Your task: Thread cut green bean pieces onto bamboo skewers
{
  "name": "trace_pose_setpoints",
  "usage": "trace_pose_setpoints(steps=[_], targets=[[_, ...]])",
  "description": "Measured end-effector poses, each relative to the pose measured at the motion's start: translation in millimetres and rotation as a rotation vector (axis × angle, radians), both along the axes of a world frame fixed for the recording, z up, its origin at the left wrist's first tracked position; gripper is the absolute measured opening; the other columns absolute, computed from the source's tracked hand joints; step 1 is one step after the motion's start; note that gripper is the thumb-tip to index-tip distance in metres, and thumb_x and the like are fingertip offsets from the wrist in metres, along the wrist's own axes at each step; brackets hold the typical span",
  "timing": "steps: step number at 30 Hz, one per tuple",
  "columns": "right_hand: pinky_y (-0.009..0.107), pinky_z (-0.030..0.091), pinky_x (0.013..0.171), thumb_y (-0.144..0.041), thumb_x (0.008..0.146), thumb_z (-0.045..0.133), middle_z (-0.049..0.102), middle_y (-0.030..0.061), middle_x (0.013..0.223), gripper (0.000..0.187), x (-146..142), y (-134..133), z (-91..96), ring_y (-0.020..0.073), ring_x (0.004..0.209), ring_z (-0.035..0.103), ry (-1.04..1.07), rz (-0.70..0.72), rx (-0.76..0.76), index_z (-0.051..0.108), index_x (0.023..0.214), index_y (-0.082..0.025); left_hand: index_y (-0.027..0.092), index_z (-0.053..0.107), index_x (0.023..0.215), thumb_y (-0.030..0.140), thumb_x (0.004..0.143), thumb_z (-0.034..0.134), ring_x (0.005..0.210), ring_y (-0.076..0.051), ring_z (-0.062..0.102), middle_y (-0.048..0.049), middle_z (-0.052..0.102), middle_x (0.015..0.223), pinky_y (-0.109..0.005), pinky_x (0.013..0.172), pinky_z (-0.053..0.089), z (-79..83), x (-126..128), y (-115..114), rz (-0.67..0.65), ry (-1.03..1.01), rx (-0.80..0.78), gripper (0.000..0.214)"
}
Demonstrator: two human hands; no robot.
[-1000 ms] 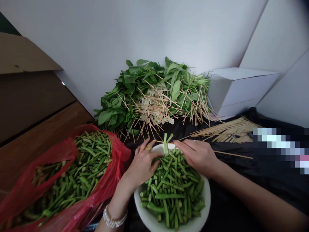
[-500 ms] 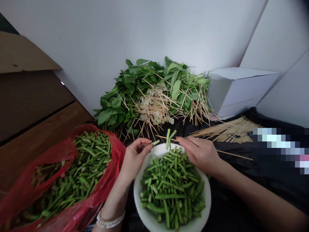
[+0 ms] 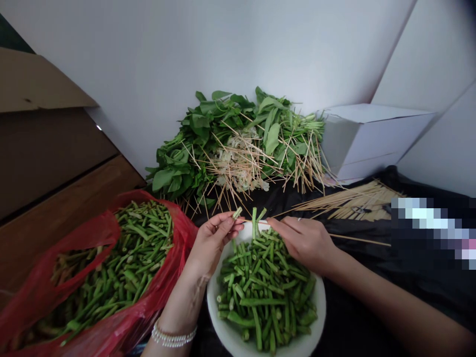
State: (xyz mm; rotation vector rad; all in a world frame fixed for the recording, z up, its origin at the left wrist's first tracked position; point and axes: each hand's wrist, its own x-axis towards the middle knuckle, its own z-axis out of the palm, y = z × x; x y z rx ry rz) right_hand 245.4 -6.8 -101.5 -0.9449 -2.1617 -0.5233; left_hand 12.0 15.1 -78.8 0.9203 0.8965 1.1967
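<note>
both white bowl (image 3: pixel 320 307) and red bag (image 3: pixel 183 228) hold cut beans (image 3: pixel 268 290); left hand (image 3: pixel 212 243) pinches one piece (image 3: pixel 237 213), right hand (image 3: pixel 308 245) grips skewer (image 3: pixel 359 240)

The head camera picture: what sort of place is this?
Probably a food-preparation corner, though home or eatery I can't tell. Clues: a white bowl of cut green beans, a red plastic bag holding more, and leafy greens heaped with thin wooden skewers.
</note>
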Motion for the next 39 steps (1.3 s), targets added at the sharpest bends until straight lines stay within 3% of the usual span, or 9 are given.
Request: trace_pose_setpoints(steps=[8, 19, 26, 33, 39], targets=[[0.027, 0.04, 0.056, -0.01, 0.092, 0.043, 0.062, 0.001, 0.073, 0.03, 0.3, 0.7, -0.6, 0.0124, 0.059, 0.054, 0.003, -0.012, -0.003, 0.065, 0.113, -0.011, 0.015, 0.075, 0.096, 0.023, 0.074, 0.08, 0.08, -0.013, 0.072, -0.0095, 0.078, 0.096, -0.02, 0.074, 0.055, 0.0, -0.1, 0.0, 0.015, -0.008, -0.018, 0.024], [0.026, 0.041, 0.057, -0.008, 0.092, 0.041, 0.059, 0.0003, 0.071, 0.032, 0.3, 0.2, -2.0, 0.0121, 0.059, 0.053, -0.012, 0.011, -0.028, 0.064, 0.113, -0.011, 0.014, 0.076, 0.09, 0.022, 0.063, 0.087, 0.07, -0.009, 0.069, -0.0078, 0.079, 0.087, -0.017, 0.069, 0.053, 2.5, 0.5, 0.2, 0.029, -0.006, -0.048, 0.03], [0.024, 0.04, 0.058, -0.01, 0.093, 0.04, 0.06, 0.0003, 0.071, 0.03, -1.7, -1.2, -0.8, 0.0106, 0.059, 0.053, -0.009, -0.012, -0.049, 0.064, 0.111, -0.012, 0.014, 0.076, 0.091, 0.023, 0.063, 0.087, 0.072, -0.01, 0.07, -0.0074, 0.079, 0.087, -0.02, 0.076, 0.054, -0.7, 5.2, -0.8, 0.088, 0.06, 0.037, 0.031], [0.025, 0.041, 0.058, -0.01, 0.091, 0.041, 0.061, 0.0016, 0.072, 0.031, -2.8, -4.7, 2.9, 0.0115, 0.059, 0.053, -0.027, 0.007, -0.064, 0.065, 0.111, -0.01, 0.013, 0.077, 0.084, 0.019, 0.056, 0.09, 0.066, -0.008, 0.067, -0.006, 0.078, 0.078, -0.015, 0.064, 0.054, 5.6, 0.9, -1.1, 0.042, -0.002, -0.141, 0.032], [0.025, 0.042, 0.057, -0.008, 0.09, 0.041, 0.06, 0.0018, 0.071, 0.033, -3.0, -6.8, 4.2, 0.012, 0.058, 0.053, -0.013, 0.012, -0.058, 0.065, 0.112, -0.01, 0.013, 0.077, 0.083, 0.018, 0.057, 0.09, 0.06, -0.007, 0.063, -0.0023, 0.074, 0.071, -0.017, 0.063, 0.053, 7.0, -3.0, -0.4, 0.013, -0.043, -0.162, 0.029]])
